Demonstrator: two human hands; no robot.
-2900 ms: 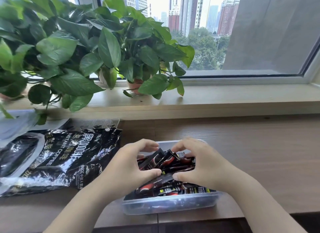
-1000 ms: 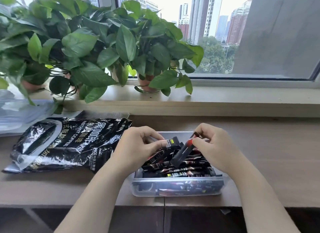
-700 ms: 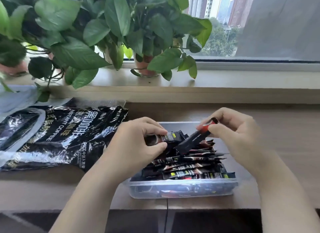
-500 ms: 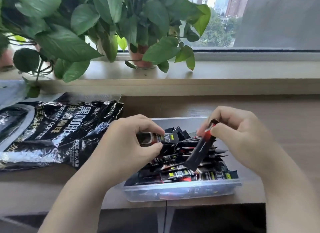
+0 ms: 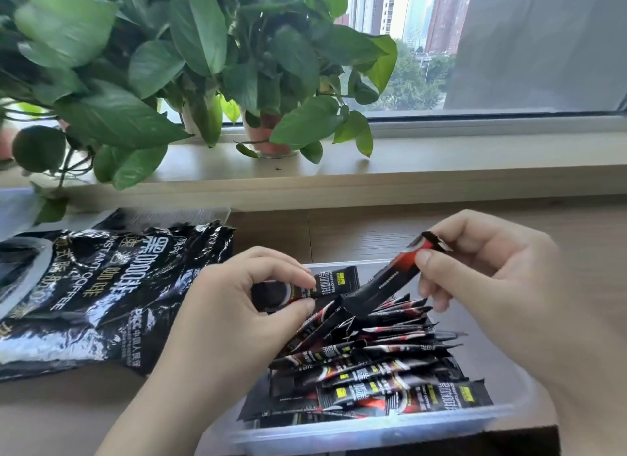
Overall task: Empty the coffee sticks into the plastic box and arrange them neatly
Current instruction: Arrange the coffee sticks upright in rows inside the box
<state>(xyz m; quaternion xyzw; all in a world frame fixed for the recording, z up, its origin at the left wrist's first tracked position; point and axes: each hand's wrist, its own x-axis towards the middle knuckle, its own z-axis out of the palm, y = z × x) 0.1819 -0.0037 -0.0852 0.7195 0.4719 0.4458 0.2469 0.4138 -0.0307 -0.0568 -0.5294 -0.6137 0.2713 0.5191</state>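
**Coffee sticks [image 5: 373,374] fill the plastic box [image 5: 373,433] at six o'clock**

A wooden desk [image 5: 356,231] runs below a pale window sill [image 5: 458,170]. The window [image 5: 526,48] at twelve o'clock shows city towers [image 5: 444,14]. Leafy potted plants [image 5: 203,65] crowd the sill from nine to twelve o'clock.

Against half a second ago, the raised stick [image 5: 390,281] lies at a flatter slant, its lower end now close to the left hand [image 5: 230,316], which keeps its pinch.

A black instant-coffee bag [image 5: 101,286] lies flat on the desk at nine o'clock, just beside the box; what it holds cannot be told. The clear box holds overlapping black-and-red sticks, mostly lying crosswise, the near rows tidier than the far ones. The right hand [image 5: 502,286] at three o'clock pinches the raised stick's red upper end between thumb and forefinger. The left hand pinches another stick [image 5: 336,281] over the box's far edge.
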